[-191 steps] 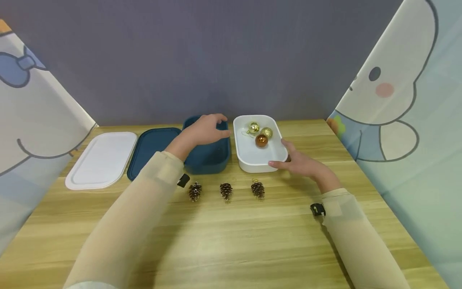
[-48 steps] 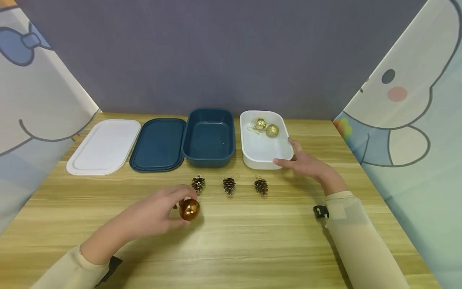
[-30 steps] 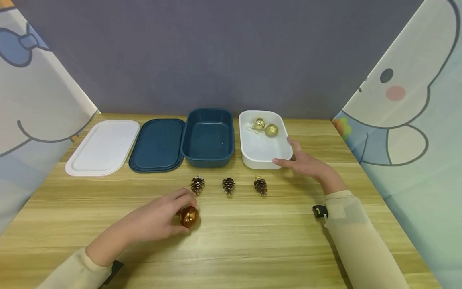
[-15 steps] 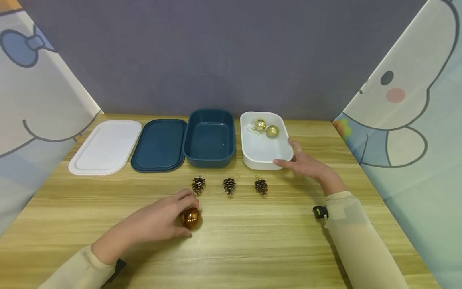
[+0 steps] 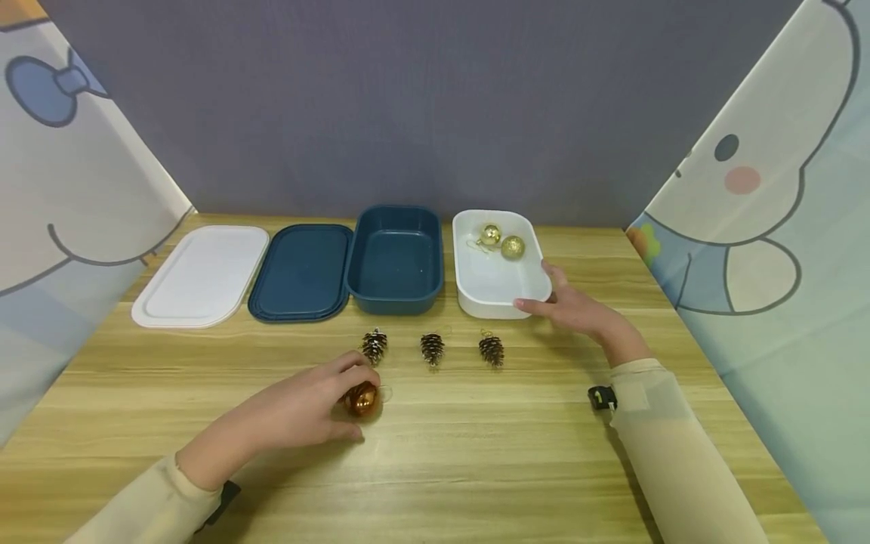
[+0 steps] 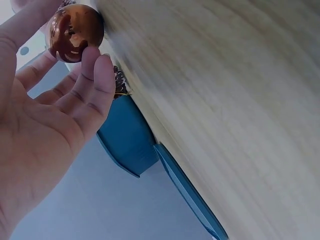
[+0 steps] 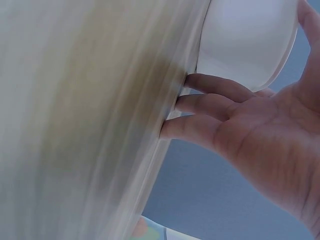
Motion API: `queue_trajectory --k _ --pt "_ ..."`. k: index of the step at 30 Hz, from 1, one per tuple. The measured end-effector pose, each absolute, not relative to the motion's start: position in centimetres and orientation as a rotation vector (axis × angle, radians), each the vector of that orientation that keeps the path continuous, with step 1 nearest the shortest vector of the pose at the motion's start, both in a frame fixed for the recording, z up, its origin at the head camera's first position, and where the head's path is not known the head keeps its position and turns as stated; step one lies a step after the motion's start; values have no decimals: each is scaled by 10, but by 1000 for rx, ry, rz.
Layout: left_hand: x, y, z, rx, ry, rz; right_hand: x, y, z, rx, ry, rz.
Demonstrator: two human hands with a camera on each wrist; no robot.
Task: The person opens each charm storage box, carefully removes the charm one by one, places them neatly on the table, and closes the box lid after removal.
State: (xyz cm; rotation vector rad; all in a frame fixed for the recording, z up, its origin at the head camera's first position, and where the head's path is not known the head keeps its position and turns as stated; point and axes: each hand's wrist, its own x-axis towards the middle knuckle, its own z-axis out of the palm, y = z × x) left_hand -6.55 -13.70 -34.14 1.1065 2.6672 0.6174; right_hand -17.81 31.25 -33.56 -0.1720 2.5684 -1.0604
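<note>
A shiny copper Christmas ball (image 5: 365, 400) sits low over the wooden table (image 5: 476, 453), its thread loop to the right. My left hand (image 5: 306, 404) has its fingers curled over it; in the head view the thumb is a little apart. Fingertips touch the copper ball (image 6: 77, 32) in the left wrist view. My right hand (image 5: 578, 306) rests at the near right corner of the white box (image 5: 499, 310), thumb on the front, index finger along the side. Its other fingers (image 7: 200, 127) stand straight on the table in the right wrist view. Two gold balls (image 5: 513, 247) lie in the box.
Three pine cones (image 5: 431, 350) lie in a row in front of the boxes. A dark blue box (image 5: 394, 306) stands left of the white one. Further left lie a dark blue lid (image 5: 302, 272) and a white lid (image 5: 204, 276). A grey wall (image 5: 435, 106) rises behind.
The copper ball has gone from the white box to the table front with my left hand, and lately shifted slightly away and right. The left thumb has spread from it. My right hand stays.
</note>
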Motion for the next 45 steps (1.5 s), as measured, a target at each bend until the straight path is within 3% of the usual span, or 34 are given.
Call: queue_trajectory --k 16,27,35,45 --pt "-73 -137 -331 1171 2686 565 -180 310 -331 -172 2578 -1036" --pt "-85 -122 -290 1117 2682 352 -182 309 -332 -159 2567 -1030" --pt "-114 -84 -248 1118 2616 206 -180 310 -333 -149 2551 -1041" --pt "-178 -29 -230 1138 2582 106 -181 312 -333 -135 2571 -976"
